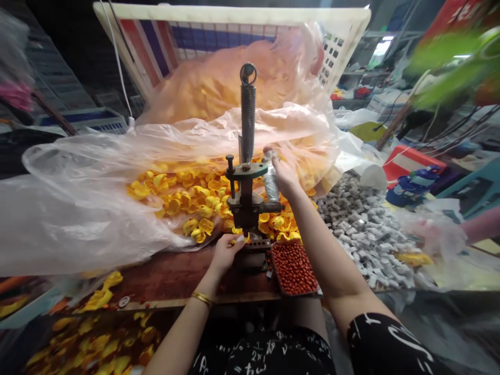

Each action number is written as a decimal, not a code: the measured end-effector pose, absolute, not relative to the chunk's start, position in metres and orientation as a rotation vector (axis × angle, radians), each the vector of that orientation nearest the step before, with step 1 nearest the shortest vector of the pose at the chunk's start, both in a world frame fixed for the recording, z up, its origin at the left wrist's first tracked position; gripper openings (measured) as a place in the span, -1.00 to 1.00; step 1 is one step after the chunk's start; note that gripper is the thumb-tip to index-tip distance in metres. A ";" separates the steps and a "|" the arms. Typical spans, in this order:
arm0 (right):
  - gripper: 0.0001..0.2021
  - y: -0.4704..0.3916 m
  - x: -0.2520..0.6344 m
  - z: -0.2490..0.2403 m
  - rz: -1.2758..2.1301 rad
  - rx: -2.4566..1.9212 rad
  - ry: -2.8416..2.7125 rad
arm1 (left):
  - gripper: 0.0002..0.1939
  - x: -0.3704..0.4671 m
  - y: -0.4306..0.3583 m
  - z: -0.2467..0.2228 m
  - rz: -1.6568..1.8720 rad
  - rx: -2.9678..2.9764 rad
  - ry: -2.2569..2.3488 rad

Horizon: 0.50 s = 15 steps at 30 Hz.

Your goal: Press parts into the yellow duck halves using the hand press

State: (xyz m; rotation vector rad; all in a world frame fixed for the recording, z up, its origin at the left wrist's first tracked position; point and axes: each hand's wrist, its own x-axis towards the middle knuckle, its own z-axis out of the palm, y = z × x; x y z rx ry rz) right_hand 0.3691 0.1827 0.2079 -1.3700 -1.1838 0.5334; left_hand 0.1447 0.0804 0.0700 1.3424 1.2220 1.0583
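A hand press (247, 203) with a tall spring stands at the middle of the bench. My right hand (284, 172) is closed around its lever handle (271, 182), which is wrapped in pale material. Down at the press base, my left hand (228, 251) pinches a small yellow plastic piece (236, 240) under the ram; fingers hide most of it. Behind the press, a heap of yellow plastic shells (187, 200) spills from a clear plastic bag (89, 177). Beside the base, on the right, sits a tray of small red-brown beads (294, 266).
A pile of small grey-white blocks (363, 224) lies to the right. At the back a white crate (234, 14) holds the bagged shells. More yellow pieces (97, 341) are below the bench's front edge (175, 302). Another person's arm (480, 225) reaches in at far right.
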 end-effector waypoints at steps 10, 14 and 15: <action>-0.53 0.076 0.538 0.058 0.432 -1.941 -1.303 | -0.49 0.082 0.060 0.102 1.083 0.949 1.351; -0.65 0.070 0.549 0.040 0.411 -2.114 -1.316 | -0.55 0.032 0.043 0.114 1.085 1.269 1.642; -0.71 0.068 0.551 0.041 0.397 -2.156 -1.314 | -0.59 0.010 0.036 0.119 1.101 1.412 1.784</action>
